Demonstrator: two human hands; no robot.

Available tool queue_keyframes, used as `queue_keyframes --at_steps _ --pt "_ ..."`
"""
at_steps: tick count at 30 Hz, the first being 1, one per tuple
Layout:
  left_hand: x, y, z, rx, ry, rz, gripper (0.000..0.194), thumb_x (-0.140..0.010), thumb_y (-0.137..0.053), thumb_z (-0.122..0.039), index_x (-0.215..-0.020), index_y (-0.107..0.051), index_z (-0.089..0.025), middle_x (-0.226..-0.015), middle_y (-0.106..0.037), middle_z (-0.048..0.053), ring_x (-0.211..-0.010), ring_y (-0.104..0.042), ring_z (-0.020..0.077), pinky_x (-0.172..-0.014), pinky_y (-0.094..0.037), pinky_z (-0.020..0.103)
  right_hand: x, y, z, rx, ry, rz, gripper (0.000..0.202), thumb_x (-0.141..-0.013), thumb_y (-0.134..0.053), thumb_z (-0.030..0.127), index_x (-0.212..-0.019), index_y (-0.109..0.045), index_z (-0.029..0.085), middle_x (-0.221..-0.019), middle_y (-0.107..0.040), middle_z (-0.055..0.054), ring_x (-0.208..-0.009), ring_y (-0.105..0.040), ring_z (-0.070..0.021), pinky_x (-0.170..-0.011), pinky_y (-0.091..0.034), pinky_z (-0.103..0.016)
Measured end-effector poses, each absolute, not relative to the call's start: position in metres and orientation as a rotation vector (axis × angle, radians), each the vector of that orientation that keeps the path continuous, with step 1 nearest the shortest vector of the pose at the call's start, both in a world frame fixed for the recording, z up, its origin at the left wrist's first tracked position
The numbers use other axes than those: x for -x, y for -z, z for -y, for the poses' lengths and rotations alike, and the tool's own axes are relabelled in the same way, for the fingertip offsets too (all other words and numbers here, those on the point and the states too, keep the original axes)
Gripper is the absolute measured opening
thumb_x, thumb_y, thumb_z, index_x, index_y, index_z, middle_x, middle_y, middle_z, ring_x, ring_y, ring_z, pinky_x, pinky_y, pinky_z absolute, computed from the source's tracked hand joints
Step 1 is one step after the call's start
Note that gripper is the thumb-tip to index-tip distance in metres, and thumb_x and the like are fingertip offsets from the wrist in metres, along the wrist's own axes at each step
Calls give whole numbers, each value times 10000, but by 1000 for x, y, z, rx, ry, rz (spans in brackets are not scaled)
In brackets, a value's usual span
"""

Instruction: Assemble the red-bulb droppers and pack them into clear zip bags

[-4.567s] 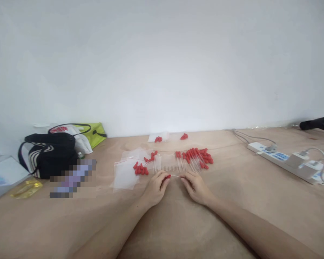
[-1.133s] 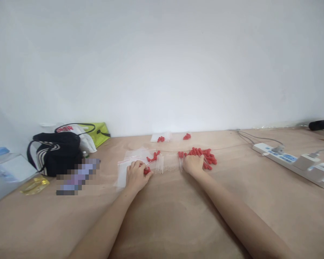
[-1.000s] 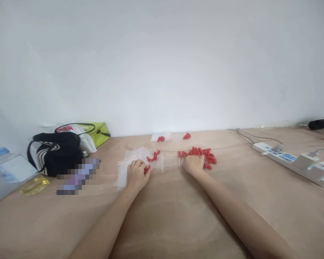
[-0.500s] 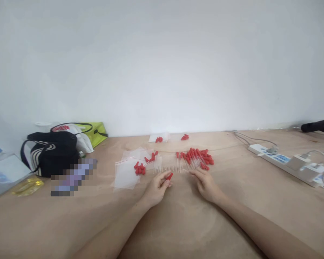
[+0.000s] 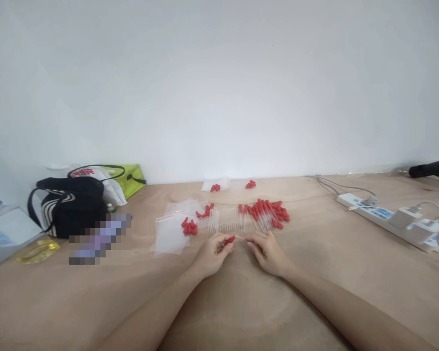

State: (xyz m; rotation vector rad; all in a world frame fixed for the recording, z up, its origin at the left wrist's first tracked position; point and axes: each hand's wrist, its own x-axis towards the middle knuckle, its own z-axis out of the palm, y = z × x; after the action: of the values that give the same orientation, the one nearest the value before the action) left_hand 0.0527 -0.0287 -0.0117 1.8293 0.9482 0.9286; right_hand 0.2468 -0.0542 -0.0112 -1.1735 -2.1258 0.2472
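Between the thumb and fingers of my left hand [image 5: 215,253] is a red rubber dropper bulb [image 5: 230,240], pointing right. My right hand [image 5: 266,251] pinches a thin, clear dropper tube [image 5: 239,237], whose tip reaches to the bulb's open end; whether it is inside I cannot tell. Just beyond my hands lies a row of clear tubes [image 5: 227,219]. To its right is a pile of droppers [image 5: 269,212] with red bulbs fitted on their tubes. Several loose red bulbs [image 5: 189,227] lie left of the row, near and on clear zip bags [image 5: 170,234].
Two small groups of red bulbs [image 5: 215,187] lie by the wall on clear bags. On the left stand a black bag [image 5: 73,207], a lime-green bag [image 5: 133,183] and a yellow tape roll [image 5: 38,251]. A white power strip [image 5: 382,214] with plugged-in chargers and cables lies at right.
My right hand has come left and nearer with a clear tube, away from the tube row and up to the bulb. My left hand stays in place, its bulb now tilted flatter.
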Motion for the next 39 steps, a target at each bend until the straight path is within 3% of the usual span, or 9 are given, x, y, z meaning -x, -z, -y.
queue_keyframes --at_steps 5,12,16,22,31,35,39 --pt "-53 12 28 -2031 -916 -1067 229 -786 -489 -307 -912 -621 -168 -729 -584 16 -632 -526 118 -578 -429 227 -247 11 54 1160 -307 2131 252 -853 -367 237 -968 -589 205 -730 -605 -24 -701 -541 -141 -694 -313 -299" --pt "-52 2 36 -2206 -918 -1059 198 -802 -458 -245 -856 -634 -172 -752 -595 22 -678 -531 123 -620 -409 226 -252 12 50 1165 -353 2184 261 -856 -381 286 -957 -617 243 -777 -633 -21 -727 -559 -139 -687 -293 -294" --pt "-52 -2 38 -2309 -834 -1055 189 -806 -449 -216 -826 -631 -171 -708 -574 10 -621 -511 108 -588 -391 214 -254 10 51 1156 -285 2247 241 -852 -395 255 -953 -613 270 -839 -636 -7 -721 -553 -121 -680 -252 -287" --pt "-52 -5 39 -2461 -799 -1023 200 -818 -436 -239 -785 -619 -162 -652 -543 4 -598 -493 109 -580 -380 218 -249 7 58 1146 -166 2256 242 -838 -375 178 -890 -606 226 -767 -620 -3 -639 -487 -110 -659 -216 -282" --pt "-52 -7 44 -2569 -740 -917 212 -821 -427 -277 -765 -604 -175 -718 -584 24 -680 -530 134 -658 -403 245 -242 11 63 1067 -103 2254 233 -834 -347 181 -820 -580 195 -711 -597 -11 -602 -463 -113 -642 -217 -277" --pt "-53 -6 42 -2568 -704 -962 213 -825 -423 -277 -777 -608 -183 -749 -602 29 -716 -542 147 -706 -402 270 -239 10 62 1085 -144 2281 243 -847 -333 180 -821 -574 195 -749 -609 -15 -629 -491 -113 -649 -236 -279" --pt "-51 -10 36 -2581 -695 -1011 155 -798 -476 -264 -829 -613 -199 -792 -613 24 -779 -545 164 -763 -391 300 -234 4 59 1193 21 2329 219 -841 -380 215 -797 -595 197 -777 -605 -41 -739 -493 -149 -653 -229 -299"
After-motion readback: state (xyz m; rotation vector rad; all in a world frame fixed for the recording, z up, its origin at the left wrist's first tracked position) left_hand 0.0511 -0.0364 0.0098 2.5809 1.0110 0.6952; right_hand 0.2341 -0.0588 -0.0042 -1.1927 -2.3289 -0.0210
